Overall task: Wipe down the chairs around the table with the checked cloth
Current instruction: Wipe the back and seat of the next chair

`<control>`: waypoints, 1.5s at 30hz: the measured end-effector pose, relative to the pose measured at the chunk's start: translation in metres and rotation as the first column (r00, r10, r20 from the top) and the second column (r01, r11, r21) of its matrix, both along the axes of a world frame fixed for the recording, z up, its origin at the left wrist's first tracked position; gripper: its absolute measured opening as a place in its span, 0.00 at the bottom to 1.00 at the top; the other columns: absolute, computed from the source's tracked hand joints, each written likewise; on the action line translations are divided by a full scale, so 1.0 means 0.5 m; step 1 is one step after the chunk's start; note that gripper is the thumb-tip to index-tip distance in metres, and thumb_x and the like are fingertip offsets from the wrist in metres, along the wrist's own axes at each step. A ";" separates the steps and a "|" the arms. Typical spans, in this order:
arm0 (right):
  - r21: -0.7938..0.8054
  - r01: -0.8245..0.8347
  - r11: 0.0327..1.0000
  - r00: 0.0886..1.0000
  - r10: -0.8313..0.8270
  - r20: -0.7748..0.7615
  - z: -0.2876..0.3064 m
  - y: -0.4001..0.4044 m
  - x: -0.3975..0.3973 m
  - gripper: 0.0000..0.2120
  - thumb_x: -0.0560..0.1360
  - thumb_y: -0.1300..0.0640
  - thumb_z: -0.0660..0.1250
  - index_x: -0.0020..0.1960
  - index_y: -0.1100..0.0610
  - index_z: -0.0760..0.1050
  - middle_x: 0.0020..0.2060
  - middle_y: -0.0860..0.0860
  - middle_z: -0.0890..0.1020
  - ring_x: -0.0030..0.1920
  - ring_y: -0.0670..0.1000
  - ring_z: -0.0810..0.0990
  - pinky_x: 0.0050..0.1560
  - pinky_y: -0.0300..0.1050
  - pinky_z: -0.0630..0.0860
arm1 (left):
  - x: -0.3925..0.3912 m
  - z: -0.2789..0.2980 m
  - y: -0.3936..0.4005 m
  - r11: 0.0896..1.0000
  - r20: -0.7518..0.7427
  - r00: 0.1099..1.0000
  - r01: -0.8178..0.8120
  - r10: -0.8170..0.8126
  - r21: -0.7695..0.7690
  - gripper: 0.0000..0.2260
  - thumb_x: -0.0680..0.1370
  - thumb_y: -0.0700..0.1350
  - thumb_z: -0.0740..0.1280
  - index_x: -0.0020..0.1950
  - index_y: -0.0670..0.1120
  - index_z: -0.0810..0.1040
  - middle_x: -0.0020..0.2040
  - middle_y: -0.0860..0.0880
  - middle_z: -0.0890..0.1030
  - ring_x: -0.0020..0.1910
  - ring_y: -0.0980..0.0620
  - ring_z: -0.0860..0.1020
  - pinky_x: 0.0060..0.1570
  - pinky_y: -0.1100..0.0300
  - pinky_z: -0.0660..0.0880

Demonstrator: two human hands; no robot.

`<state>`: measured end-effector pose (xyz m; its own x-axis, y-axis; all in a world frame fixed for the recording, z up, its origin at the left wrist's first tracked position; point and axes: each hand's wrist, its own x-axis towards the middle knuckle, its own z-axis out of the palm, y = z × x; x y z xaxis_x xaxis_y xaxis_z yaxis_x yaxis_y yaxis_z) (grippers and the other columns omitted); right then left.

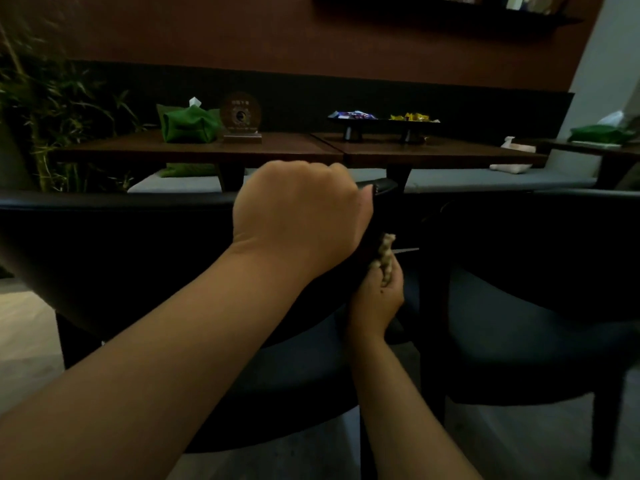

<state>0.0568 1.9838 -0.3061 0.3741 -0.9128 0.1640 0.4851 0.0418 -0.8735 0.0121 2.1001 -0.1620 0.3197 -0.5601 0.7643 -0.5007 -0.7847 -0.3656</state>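
— What are my hands doing right now?

— My left hand (298, 216) is curled over the end of the near chair's (114, 216) dark backrest, knuckles toward the camera, its fingers wrapped over the top rail and hidden behind it. My right hand (375, 296) is lower, just below and to the right of the left wrist, against the side of that same backrest.

— And the checked cloth?

— The checked cloth (385, 252) is bunched in my right hand, its fingers (388, 271) curled round it. A pale crumpled end sticks up above them, touching the chair's edge right under the left hand.

— What lies beyond the fingers?

— Past the left knuckles is the wooden bench (277, 147). On it, up and to the left of my fingers, sit a green tissue pouch (188, 124) and a round plaque on a stand (240, 117). Up and to the right stands a dark footed tray (381, 126) with wrapped sweets. A second dark chair (536, 306) stands right of my right hand, and leafy plants (52, 109) fill the far left.
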 end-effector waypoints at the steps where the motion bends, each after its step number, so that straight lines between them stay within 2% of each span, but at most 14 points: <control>1: 0.051 -0.023 0.998 0.999 0.025 -0.047 0.004 -0.013 0.005 0.16 0.76 0.68 0.58 0.61 0.61 0.76 0.48 0.50 0.80 0.50 0.47 0.77 0.46 0.31 0.72 | -0.002 0.001 0.000 1.000 -0.001 1.000 -0.005 0.005 0.003 0.20 0.81 0.57 0.49 0.32 0.49 0.55 0.25 0.51 0.59 0.22 0.54 0.57 0.26 0.62 0.50; 5: 0.046 -0.073 0.996 0.989 0.078 -0.126 0.069 -0.056 0.006 0.13 0.79 0.57 0.60 0.58 0.61 0.79 0.48 0.52 0.82 0.49 0.49 0.79 0.50 0.42 0.73 | -0.005 -0.001 -0.003 1.000 -0.016 1.000 -0.010 0.011 0.011 0.21 0.81 0.57 0.49 0.32 0.48 0.55 0.26 0.51 0.59 0.23 0.53 0.59 0.26 0.62 0.53; 9: -0.212 -0.057 0.976 0.997 0.068 0.045 0.145 -0.075 -0.005 0.09 0.79 0.53 0.60 0.52 0.45 0.78 0.51 0.45 0.81 0.51 0.40 0.79 0.47 0.31 0.76 | -0.005 -0.002 -0.006 1.000 -0.024 1.000 0.002 -0.002 0.008 0.20 0.81 0.58 0.47 0.32 0.49 0.55 0.27 0.51 0.60 0.24 0.54 0.61 0.26 0.61 0.56; 11: -0.248 -0.029 0.968 0.997 0.047 0.068 0.148 -0.082 0.005 0.09 0.80 0.52 0.59 0.52 0.46 0.78 0.49 0.45 0.82 0.48 0.37 0.80 0.45 0.30 0.74 | -0.005 -0.001 -0.007 1.000 -0.010 1.000 0.006 -0.006 -0.005 0.20 0.81 0.57 0.48 0.32 0.48 0.54 0.26 0.51 0.59 0.23 0.54 0.59 0.26 0.61 0.54; 14: -0.147 -0.017 0.989 1.000 0.020 0.018 0.085 -0.078 0.020 0.12 0.81 0.57 0.59 0.56 0.55 0.80 0.48 0.47 0.83 0.48 0.40 0.81 0.47 0.29 0.76 | -0.006 0.000 -0.007 1.000 0.003 1.000 0.000 0.000 -0.011 0.21 0.81 0.57 0.49 0.32 0.48 0.55 0.25 0.51 0.59 0.23 0.54 0.58 0.26 0.62 0.51; 17: -0.022 -0.082 0.996 0.994 0.080 -0.075 0.015 -0.075 0.032 0.12 0.80 0.60 0.58 0.56 0.57 0.80 0.46 0.47 0.81 0.44 0.40 0.78 0.39 0.23 0.72 | -0.005 -0.004 -0.007 0.999 0.024 0.999 -0.023 0.024 -0.023 0.22 0.81 0.57 0.50 0.31 0.48 0.54 0.25 0.51 0.58 0.22 0.54 0.56 0.26 0.62 0.49; 19: 0.078 -0.149 0.986 0.976 0.159 -0.147 0.015 -0.084 0.038 0.11 0.79 0.62 0.58 0.51 0.54 0.79 0.44 0.50 0.81 0.44 0.46 0.79 0.41 0.30 0.74 | -0.005 -0.005 -0.006 0.999 0.021 0.999 -0.025 0.025 -0.030 0.22 0.81 0.58 0.50 0.31 0.48 0.54 0.25 0.51 0.57 0.22 0.53 0.56 0.27 0.62 0.48; 21: 0.110 -0.164 0.980 0.968 0.181 -0.171 0.042 -0.093 0.037 0.11 0.78 0.63 0.58 0.54 0.57 0.77 0.51 0.55 0.81 0.53 0.53 0.79 0.52 0.42 0.75 | -0.008 -0.005 -0.005 0.999 0.012 1.000 -0.022 0.022 -0.033 0.22 0.81 0.58 0.51 0.31 0.48 0.54 0.25 0.51 0.57 0.22 0.53 0.56 0.27 0.62 0.48; 24: 0.008 -0.105 0.994 0.991 0.105 -0.078 0.115 -0.085 0.004 0.17 0.78 0.60 0.60 0.67 0.57 0.73 0.58 0.50 0.79 0.57 0.48 0.77 0.57 0.41 0.75 | -0.010 -0.004 -0.006 0.999 0.017 0.999 -0.027 0.028 -0.045 0.22 0.81 0.58 0.51 0.31 0.48 0.53 0.25 0.52 0.56 0.22 0.54 0.54 0.27 0.62 0.47; 30: -0.356 0.147 0.923 0.979 -0.085 0.183 0.145 -0.016 -0.026 0.18 0.78 0.62 0.57 0.67 0.56 0.72 0.63 0.51 0.75 0.63 0.44 0.73 0.62 0.32 0.70 | -0.007 -0.003 -0.006 0.998 0.033 0.999 0.008 -0.006 -0.063 0.22 0.81 0.57 0.52 0.32 0.48 0.52 0.26 0.51 0.55 0.23 0.53 0.54 0.27 0.62 0.48; 34: -0.183 0.089 0.979 0.996 -0.089 0.009 0.056 0.002 -0.017 0.19 0.79 0.67 0.55 0.68 0.62 0.71 0.65 0.56 0.75 0.61 0.46 0.72 0.54 0.21 0.66 | -0.001 -0.007 0.000 0.999 0.044 0.999 0.024 -0.022 -0.041 0.22 0.82 0.57 0.51 0.32 0.48 0.52 0.26 0.51 0.56 0.23 0.54 0.55 0.27 0.62 0.49; 38: -0.013 -0.018 1.000 0.989 0.016 -0.148 0.043 -0.006 -0.014 0.17 0.81 0.61 0.55 0.66 0.63 0.72 0.60 0.56 0.76 0.58 0.52 0.74 0.60 0.43 0.70 | 0.000 -0.008 0.000 0.999 0.051 0.999 0.021 -0.018 -0.048 0.22 0.82 0.57 0.52 0.31 0.49 0.55 0.25 0.51 0.56 0.23 0.54 0.55 0.27 0.62 0.48; 41: -0.109 -0.012 0.994 1.000 0.010 -0.011 0.118 -0.007 -0.031 0.17 0.81 0.56 0.56 0.66 0.59 0.74 0.59 0.54 0.78 0.56 0.47 0.76 0.51 0.36 0.73 | -0.002 -0.009 -0.001 0.997 0.058 0.998 0.029 -0.025 -0.067 0.20 0.81 0.56 0.53 0.32 0.49 0.59 0.25 0.51 0.56 0.22 0.54 0.54 0.27 0.62 0.48; 45: -0.338 0.088 0.937 0.989 -0.041 0.144 0.150 0.014 -0.046 0.20 0.79 0.61 0.56 0.71 0.57 0.68 0.65 0.51 0.74 0.63 0.41 0.71 0.57 0.23 0.67 | 0.003 -0.012 -0.001 0.997 0.066 0.997 0.034 -0.030 -0.068 0.20 0.81 0.55 0.53 0.32 0.48 0.59 0.25 0.51 0.56 0.22 0.53 0.55 0.26 0.63 0.50</control>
<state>0.0338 1.9909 -0.2312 0.2699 -0.8136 0.5150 0.5888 -0.2837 -0.7568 0.0135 2.0997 -0.1679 0.2509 -0.5147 0.8199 -0.5027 -0.7931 -0.3440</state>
